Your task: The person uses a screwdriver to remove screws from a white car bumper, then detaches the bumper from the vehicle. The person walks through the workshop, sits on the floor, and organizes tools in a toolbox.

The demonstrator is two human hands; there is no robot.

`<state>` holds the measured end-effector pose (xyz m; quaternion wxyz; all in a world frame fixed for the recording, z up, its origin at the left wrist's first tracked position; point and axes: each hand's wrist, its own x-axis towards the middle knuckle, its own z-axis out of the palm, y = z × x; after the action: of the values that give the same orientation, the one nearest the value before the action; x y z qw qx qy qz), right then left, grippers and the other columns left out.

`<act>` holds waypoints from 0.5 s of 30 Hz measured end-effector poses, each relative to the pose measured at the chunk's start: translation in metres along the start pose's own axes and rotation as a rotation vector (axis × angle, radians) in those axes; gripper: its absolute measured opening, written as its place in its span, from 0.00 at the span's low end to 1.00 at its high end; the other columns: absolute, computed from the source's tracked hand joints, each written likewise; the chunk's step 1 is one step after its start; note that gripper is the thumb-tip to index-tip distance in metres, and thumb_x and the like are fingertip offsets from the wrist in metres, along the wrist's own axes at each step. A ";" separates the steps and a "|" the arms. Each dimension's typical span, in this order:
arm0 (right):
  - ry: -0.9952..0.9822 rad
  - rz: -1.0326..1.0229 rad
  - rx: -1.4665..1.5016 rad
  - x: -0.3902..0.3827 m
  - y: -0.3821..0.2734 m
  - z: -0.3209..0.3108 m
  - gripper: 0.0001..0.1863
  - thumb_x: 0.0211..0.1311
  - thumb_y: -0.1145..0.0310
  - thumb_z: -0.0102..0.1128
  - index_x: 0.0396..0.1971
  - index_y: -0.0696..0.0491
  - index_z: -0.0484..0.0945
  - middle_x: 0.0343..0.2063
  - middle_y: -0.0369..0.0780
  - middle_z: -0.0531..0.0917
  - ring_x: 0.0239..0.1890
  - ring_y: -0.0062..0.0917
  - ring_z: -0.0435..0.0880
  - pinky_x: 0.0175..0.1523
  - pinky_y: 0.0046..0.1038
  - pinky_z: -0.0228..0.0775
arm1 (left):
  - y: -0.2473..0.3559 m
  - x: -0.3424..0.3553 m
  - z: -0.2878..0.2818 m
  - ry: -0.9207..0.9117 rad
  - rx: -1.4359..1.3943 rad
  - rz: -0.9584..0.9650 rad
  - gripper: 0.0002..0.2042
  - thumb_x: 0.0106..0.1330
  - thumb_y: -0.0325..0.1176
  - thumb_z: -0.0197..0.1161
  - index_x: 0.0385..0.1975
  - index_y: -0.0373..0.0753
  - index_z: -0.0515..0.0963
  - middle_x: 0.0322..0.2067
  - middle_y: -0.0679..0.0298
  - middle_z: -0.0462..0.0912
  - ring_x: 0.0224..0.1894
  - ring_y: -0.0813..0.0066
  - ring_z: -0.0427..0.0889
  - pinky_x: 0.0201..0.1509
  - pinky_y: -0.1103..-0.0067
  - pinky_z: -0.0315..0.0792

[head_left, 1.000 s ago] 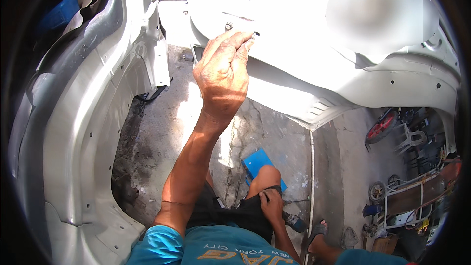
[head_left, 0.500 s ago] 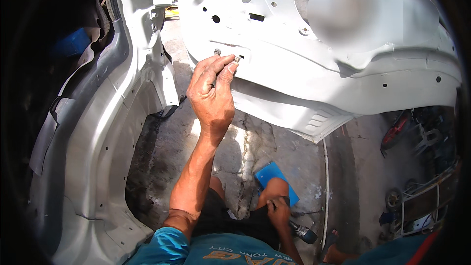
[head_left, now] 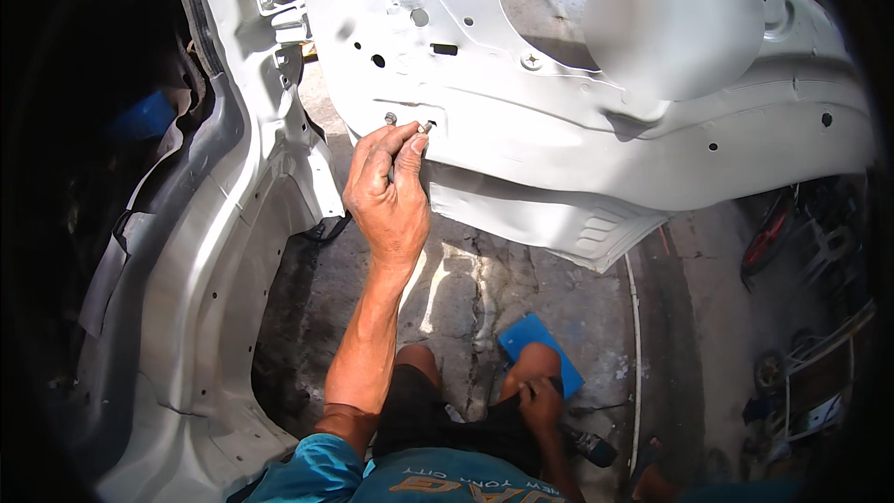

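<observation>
Below me the floor [head_left: 315,293] is grey concrete, with cracks [head_left: 481,289] running through it and a few bright sunlit patches among the shade. A flat blue board [head_left: 525,327] lies on it, set at an angle and partly hidden by my right knee [head_left: 537,360]. Near the board, a dark power drill [head_left: 592,448] seems to rest on the concrete. Farther right, a thin white strip [head_left: 635,317] runs along the floor. Well beyond that stand a wheeled frame [head_left: 788,401] and a red-and-dark object [head_left: 771,240], too dim to make out.
</observation>
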<state>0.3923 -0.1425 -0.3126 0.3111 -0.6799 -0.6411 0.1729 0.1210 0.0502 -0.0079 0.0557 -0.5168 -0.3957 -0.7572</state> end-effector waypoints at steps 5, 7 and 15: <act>0.003 -0.002 0.014 0.001 0.002 -0.001 0.09 0.63 0.65 0.64 0.33 0.54 0.86 0.36 0.46 0.85 0.40 0.46 0.85 0.46 0.43 0.77 | 0.004 0.003 -0.002 -0.034 0.107 0.108 0.06 0.69 0.25 0.68 0.42 0.34 0.86 0.39 0.58 0.87 0.42 0.72 0.86 0.46 0.74 0.81; 0.011 0.000 0.014 0.001 0.001 -0.002 0.09 0.63 0.65 0.64 0.33 0.54 0.86 0.37 0.45 0.86 0.40 0.46 0.85 0.47 0.43 0.77 | 0.002 0.004 -0.003 -0.061 0.205 0.220 0.07 0.68 0.24 0.68 0.43 0.33 0.85 0.39 0.57 0.87 0.42 0.69 0.86 0.46 0.73 0.81; 0.016 0.001 0.005 0.002 0.004 -0.001 0.09 0.64 0.64 0.64 0.33 0.54 0.86 0.37 0.46 0.86 0.40 0.47 0.86 0.47 0.43 0.77 | 0.015 0.014 -0.007 -0.144 0.463 0.489 0.11 0.64 0.21 0.69 0.45 0.31 0.81 0.42 0.52 0.85 0.43 0.57 0.85 0.48 0.68 0.81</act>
<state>0.3963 -0.1412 -0.3142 0.3178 -0.6808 -0.6378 0.1694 0.1167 0.0402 0.0105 0.3234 -0.6221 -0.4242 -0.5731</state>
